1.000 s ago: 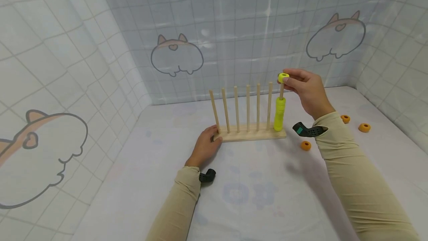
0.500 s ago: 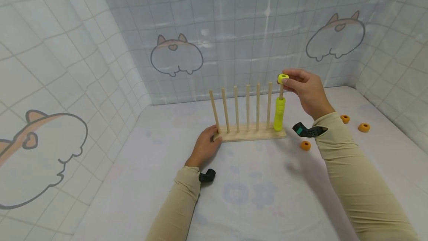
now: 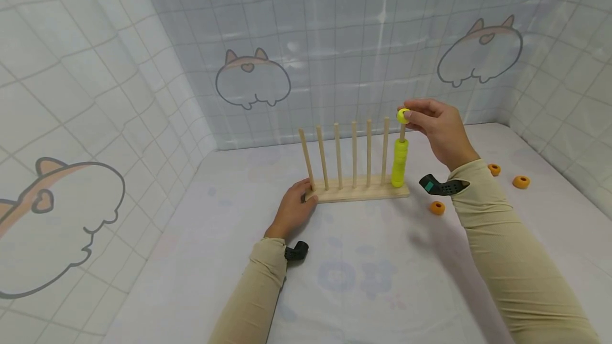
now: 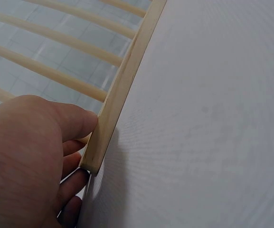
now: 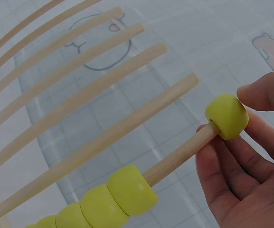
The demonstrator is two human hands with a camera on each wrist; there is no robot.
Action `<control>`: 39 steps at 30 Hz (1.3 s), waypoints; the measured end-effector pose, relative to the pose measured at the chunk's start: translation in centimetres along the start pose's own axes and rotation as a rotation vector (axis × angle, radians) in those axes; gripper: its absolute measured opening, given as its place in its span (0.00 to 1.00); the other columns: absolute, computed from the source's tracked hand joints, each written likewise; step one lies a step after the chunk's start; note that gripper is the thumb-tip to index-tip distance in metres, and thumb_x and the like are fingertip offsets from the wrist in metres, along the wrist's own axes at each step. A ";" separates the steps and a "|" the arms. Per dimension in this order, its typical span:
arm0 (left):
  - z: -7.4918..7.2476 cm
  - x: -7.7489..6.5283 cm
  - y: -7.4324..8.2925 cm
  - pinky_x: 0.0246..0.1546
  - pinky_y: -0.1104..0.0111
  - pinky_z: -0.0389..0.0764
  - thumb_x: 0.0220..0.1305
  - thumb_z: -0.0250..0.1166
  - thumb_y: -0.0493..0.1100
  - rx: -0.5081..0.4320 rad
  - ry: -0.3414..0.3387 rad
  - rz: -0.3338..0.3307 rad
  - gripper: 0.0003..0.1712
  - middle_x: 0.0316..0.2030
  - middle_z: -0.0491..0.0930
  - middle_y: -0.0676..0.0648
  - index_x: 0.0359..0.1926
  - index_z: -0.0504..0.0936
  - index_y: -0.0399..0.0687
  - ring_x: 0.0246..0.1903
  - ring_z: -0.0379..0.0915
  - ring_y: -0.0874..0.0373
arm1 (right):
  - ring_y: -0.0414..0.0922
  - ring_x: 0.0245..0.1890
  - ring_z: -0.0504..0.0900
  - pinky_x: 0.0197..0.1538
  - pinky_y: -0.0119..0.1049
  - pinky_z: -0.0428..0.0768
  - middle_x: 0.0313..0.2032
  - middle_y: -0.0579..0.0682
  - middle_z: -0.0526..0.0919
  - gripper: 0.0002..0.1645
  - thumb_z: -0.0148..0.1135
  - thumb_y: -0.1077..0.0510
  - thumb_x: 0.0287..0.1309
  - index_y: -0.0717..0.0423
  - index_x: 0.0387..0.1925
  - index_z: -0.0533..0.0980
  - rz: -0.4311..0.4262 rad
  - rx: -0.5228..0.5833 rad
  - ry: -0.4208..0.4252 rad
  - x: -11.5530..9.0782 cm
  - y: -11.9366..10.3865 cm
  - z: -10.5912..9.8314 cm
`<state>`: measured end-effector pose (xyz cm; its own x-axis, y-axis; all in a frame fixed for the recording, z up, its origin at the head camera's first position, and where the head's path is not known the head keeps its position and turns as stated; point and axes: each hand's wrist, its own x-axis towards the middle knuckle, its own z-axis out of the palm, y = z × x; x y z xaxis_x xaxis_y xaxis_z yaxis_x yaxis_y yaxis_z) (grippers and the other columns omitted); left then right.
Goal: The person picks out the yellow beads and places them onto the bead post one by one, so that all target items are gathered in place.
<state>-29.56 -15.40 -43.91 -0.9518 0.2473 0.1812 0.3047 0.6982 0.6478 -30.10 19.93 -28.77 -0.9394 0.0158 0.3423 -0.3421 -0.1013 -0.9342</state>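
Observation:
A wooden peg rack [image 3: 356,193] stands on the white cloth, with several upright pegs on its base. My left hand [image 3: 292,208] holds the base's left end, the thumb on the front edge in the left wrist view. Yellow beads [image 3: 399,163] are stacked on the rightmost peg, whose upper part is bare. At that peg's tip, my right hand [image 3: 442,130] pinches another yellow bead [image 5: 227,116] between thumb and fingers. In the right wrist view, the peg's end enters the bead's hole, and the bead sits slightly tilted, apart from the stack below.
Three orange beads lie to the right: one orange bead [image 3: 437,207] near the rack's right end, a second orange bead [image 3: 521,182] farther right, and a third orange bead [image 3: 494,169] beside the right sleeve. A tile-patterned sheet [image 3: 344,46] with cartoon prints hangs behind.
The pinched yellow bead has come down slightly at the peg's tip and tilted. My left hand and the rack stay in place.

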 end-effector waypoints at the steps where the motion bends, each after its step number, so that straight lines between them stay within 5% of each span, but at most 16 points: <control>1: 0.0 0.0 0.0 0.72 0.56 0.58 0.71 0.60 0.45 0.000 0.002 -0.001 0.27 0.71 0.67 0.45 0.66 0.75 0.37 0.72 0.58 0.48 | 0.47 0.49 0.80 0.50 0.29 0.81 0.50 0.55 0.82 0.27 0.69 0.59 0.63 0.72 0.57 0.75 -0.002 0.003 0.001 0.0 0.0 0.0; 8: 0.0 0.0 -0.2 0.72 0.56 0.57 0.71 0.60 0.45 -0.004 0.004 -0.004 0.27 0.71 0.66 0.46 0.67 0.75 0.38 0.72 0.57 0.49 | 0.49 0.50 0.81 0.50 0.30 0.82 0.53 0.61 0.81 0.26 0.68 0.59 0.64 0.74 0.56 0.74 -0.010 0.052 -0.008 0.2 0.2 0.0; 28: 0.0 0.0 0.0 0.70 0.56 0.62 0.70 0.60 0.42 -0.040 0.051 0.033 0.24 0.67 0.71 0.42 0.63 0.77 0.36 0.69 0.63 0.46 | 0.47 0.49 0.82 0.50 0.29 0.82 0.49 0.54 0.83 0.24 0.66 0.54 0.66 0.70 0.55 0.76 0.032 -0.049 0.048 -0.3 0.4 -0.9; 39: -0.5 -0.3 -0.2 0.69 0.58 0.64 0.69 0.61 0.41 -0.102 0.090 -0.012 0.22 0.64 0.75 0.44 0.62 0.79 0.42 0.66 0.67 0.49 | 0.43 0.47 0.83 0.48 0.29 0.83 0.49 0.55 0.83 0.21 0.63 0.51 0.68 0.63 0.54 0.77 0.083 -0.183 0.052 -1.0 1.9 -2.2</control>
<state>-29.37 -15.94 -43.69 -0.9559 0.1750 0.2360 0.2929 0.6276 0.7214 -29.88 21.93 -31.11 -0.9626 0.0671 0.2626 -0.2573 0.0784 -0.9631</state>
